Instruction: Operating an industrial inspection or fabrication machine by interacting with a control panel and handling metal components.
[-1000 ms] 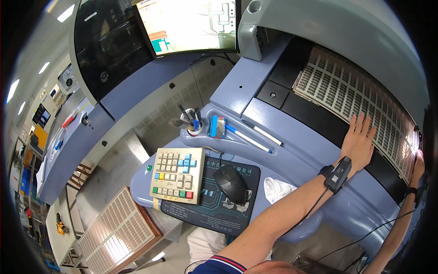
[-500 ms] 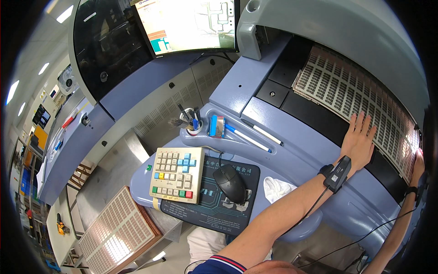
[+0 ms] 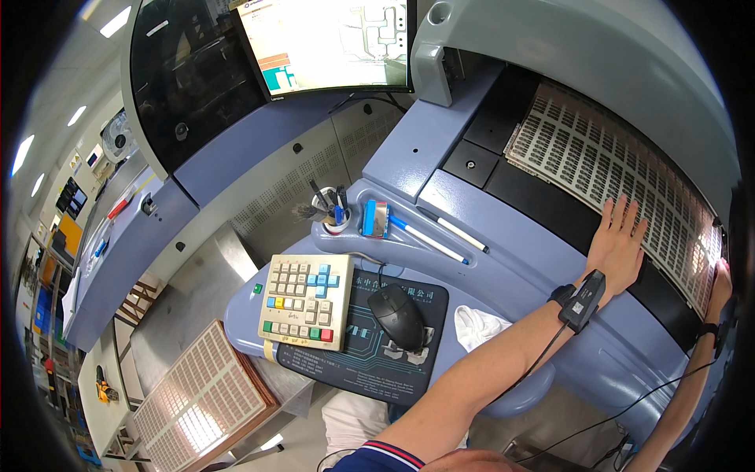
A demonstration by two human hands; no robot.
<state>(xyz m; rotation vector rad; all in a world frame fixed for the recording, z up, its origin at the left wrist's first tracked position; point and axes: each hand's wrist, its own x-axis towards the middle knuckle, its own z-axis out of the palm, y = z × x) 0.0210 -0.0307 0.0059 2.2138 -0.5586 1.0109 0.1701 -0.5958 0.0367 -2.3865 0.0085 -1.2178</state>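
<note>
A large flat panel [image 3: 605, 161], patterned with rows of small dark rectangles, lies on the black bed of a blue-grey machine at the right. My left hand [image 3: 617, 250] rests flat, fingers stretched out, with its fingertips on the panel's near edge and its palm over the black border strip. My right hand [image 3: 720, 287] is by the panel's right end, close to the picture's rim. Its fingers are mostly hidden, so its grip cannot be made out. Each wrist wears a dark strap; a black box with a cable sits on the left one.
A curved grey cover [image 3: 582, 47] arches over the panel. On the ledge are a beige keypad [image 3: 305, 301], a black mouse [image 3: 395, 316], markers [image 3: 429, 240], a brush cup [image 3: 336, 223] and a white cloth [image 3: 478, 326]. Lower left, stacked panels [image 3: 200, 393] lie on a metal table.
</note>
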